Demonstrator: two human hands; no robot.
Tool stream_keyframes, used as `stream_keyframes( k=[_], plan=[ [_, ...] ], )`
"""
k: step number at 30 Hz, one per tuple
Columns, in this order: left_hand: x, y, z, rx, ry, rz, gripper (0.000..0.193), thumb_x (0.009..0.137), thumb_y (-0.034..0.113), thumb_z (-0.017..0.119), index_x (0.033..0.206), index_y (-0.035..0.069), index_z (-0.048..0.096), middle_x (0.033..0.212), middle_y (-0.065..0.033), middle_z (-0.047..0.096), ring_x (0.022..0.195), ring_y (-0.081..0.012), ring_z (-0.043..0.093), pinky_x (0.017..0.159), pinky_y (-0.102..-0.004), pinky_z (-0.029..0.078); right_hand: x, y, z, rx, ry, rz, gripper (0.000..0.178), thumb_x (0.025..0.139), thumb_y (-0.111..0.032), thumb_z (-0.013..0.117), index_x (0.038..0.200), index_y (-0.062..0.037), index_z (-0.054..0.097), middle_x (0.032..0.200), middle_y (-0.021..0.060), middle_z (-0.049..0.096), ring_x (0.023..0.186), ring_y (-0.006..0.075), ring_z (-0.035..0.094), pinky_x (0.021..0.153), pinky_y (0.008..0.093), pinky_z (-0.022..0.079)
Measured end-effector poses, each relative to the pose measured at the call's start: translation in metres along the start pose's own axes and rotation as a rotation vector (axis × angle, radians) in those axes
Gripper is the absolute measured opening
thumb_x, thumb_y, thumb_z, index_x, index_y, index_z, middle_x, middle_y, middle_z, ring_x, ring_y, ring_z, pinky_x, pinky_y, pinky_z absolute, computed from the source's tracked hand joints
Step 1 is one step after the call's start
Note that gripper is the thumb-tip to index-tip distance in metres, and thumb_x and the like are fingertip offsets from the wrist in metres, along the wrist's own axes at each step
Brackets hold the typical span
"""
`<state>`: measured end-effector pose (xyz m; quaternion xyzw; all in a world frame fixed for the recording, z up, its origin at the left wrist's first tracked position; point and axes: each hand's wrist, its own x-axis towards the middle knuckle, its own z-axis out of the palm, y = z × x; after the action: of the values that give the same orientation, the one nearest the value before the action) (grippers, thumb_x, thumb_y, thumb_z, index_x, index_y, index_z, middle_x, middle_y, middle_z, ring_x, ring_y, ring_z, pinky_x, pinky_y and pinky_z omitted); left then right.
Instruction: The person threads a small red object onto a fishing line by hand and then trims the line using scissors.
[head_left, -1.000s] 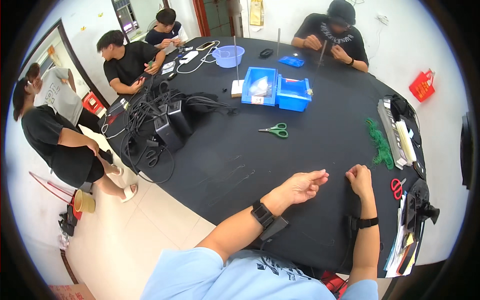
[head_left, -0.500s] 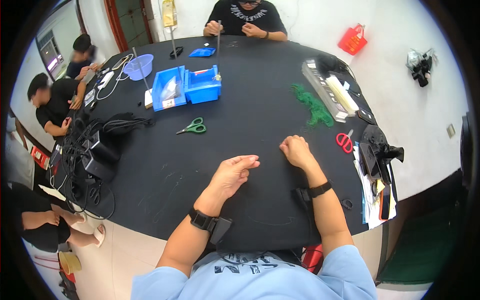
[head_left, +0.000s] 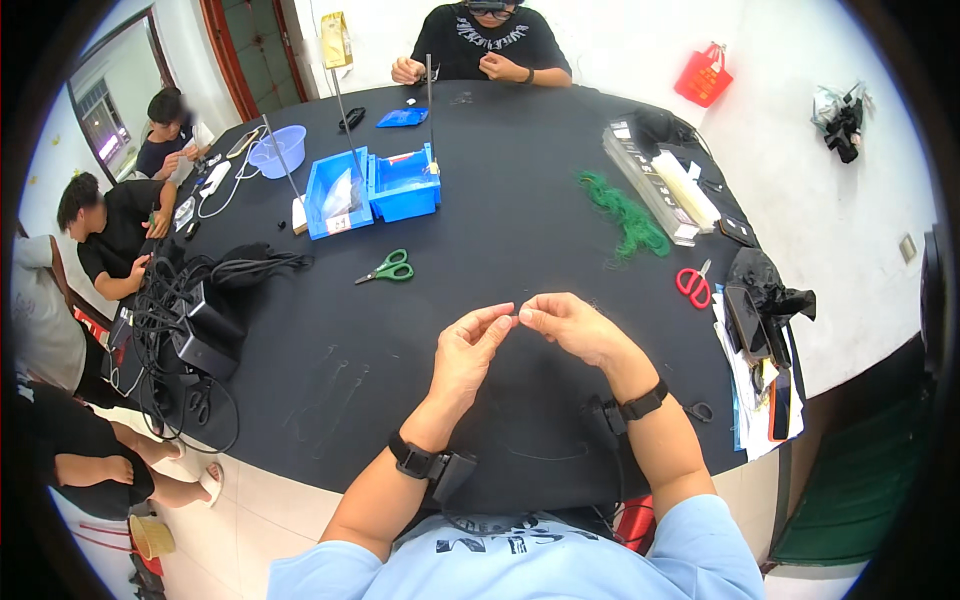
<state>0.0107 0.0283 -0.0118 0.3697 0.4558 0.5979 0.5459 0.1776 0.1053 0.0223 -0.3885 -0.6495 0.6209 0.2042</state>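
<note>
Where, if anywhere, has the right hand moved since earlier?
Yes: the right hand has moved left, away from the red scissors, toward the left hand.

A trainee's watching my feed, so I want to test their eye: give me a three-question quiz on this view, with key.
1. The scissors nearest the blue bins have handles that are: (a) red, (b) green, (c) yellow.
2. True or false: the left hand and right hand are close together at the fingertips.
3. How many upright rods show near the bins?

Key: 1 b; 2 true; 3 three.
</note>
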Motion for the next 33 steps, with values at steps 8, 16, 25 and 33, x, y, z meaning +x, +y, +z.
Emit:
stream_keyframes(
  k=[8,16,25,33],
  plan=[
    [0.004,-0.005,-0.007,0.033,-0.038,0.162,0.019,0.091,0.016,0.069,0.103,0.001,0.069,0.098,-0.0069,0.070,0.062,-0.0011,0.044,0.055,-0.0185,0.038,-0.004,-0.008,0.001,0.002,-0.067,-0.009,0.027,0.094,-0.035,0.062,0.094,-0.0078,0.064,0.074,-0.0061,0.051,0.068,0.0046,0.043,0.059,0.0204,0.036],
    [0.003,0.002,-0.013,-0.481,-0.135,-0.223,0.016,0.094,0.016,0.064,0.104,0.003,0.065,0.091,-0.0056,0.068,0.059,-0.0043,0.045,0.055,-0.0185,0.039,0.004,0.003,0.003,0.169,-0.104,0.035,0.025,0.100,-0.024,0.053,0.106,-0.0027,0.064,0.094,0.0013,0.064,0.079,0.0088,0.055,0.073,0.0252,0.050],
    [0.004,0.000,-0.014,-0.514,-0.138,-0.275,0.014,0.094,0.015,0.063,0.103,0.003,0.065,0.087,-0.0030,0.067,0.061,-0.0036,0.047,0.055,-0.0187,0.040,0.005,0.004,0.009,0.344,-0.127,0.036,0.024,0.099,-0.021,0.057,0.107,-0.0002,0.065,0.093,0.0046,0.066,0.080,0.0113,0.063,0.074,0.0273,0.057],
    [0.003,-0.001,-0.012,-0.332,-0.180,-0.184,0.015,0.093,0.015,0.066,0.103,0.004,0.065,0.088,-0.0024,0.067,0.061,-0.0026,0.046,0.054,-0.0183,0.036,0.010,0.009,0.009,0.348,-0.046,0.022,0.019,0.091,-0.012,0.068,0.104,0.0013,0.065,0.087,0.0069,0.067,0.077,0.0123,0.065,0.071,0.0280,0.060]
  ],
)
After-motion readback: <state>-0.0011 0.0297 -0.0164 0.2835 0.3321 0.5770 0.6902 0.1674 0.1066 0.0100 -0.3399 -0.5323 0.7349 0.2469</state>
